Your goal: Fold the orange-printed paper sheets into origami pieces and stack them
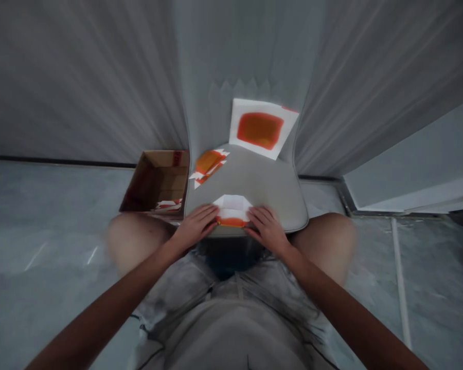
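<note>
A white paper piece with an orange-red front edge [232, 209] lies at the front of the grey chair seat [262, 180], its corners angled inward. My left hand [196, 224] grips its left end, fingers together over the paper. At the right end, my right hand [267, 226] holds it the same way, with the thumb low near the front edge. Behind and to the left on the seat rests a small pile of orange and white folded papers [209, 165]. A white sheet with an orange square [260, 130] leans against the chair's backrest.
An open cardboard box [139, 181] stands on the floor left of the chair, with some red and white papers [168, 205] inside. Grey curtains [81, 77] hang behind the chair. My knees flank the seat. A white panel [420, 164] stands at the right.
</note>
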Motion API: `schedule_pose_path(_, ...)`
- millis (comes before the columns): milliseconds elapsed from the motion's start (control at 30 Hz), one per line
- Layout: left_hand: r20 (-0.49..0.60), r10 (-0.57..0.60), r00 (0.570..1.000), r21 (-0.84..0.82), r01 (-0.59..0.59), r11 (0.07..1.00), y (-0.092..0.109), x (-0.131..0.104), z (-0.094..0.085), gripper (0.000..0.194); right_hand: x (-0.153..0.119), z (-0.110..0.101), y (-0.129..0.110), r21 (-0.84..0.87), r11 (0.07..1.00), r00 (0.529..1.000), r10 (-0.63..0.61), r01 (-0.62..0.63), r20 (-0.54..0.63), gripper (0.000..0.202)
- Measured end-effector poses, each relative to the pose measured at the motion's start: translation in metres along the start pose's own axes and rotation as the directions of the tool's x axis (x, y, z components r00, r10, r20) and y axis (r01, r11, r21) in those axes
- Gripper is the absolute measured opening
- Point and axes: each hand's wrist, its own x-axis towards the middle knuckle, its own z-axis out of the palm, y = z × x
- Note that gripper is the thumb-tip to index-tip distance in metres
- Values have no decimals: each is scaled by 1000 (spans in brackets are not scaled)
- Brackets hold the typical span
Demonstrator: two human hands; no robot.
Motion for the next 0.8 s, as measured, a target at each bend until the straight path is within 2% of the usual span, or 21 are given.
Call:
schedule_pose_path(100,60,71,996,-2,-71,997,4,-15,-2,53,-5,-8,4,5,998,996,-69,69,62,47)
schedule_pose_path(300,-10,73,997,32,-72,997,4,-33,6,34,-18,-3,5,-1,991,986,-134,135,95,33)
schedule_pose_path(433,8,61,998,-13,-61,998,-2,-32,7,29,-21,0,3,10,992,989,-125,124,76,26)
schedule_pose_path(633,-6,127,992,7,-127,992,-11,-25,4,32,-17,0,0,58,991,989,-125,120,85,26)
schedule_pose_path(800,26,80,996,-38,-79,996,-7,-17,9,25,-17,5,-9,21,998,994,-68,67,87,27)
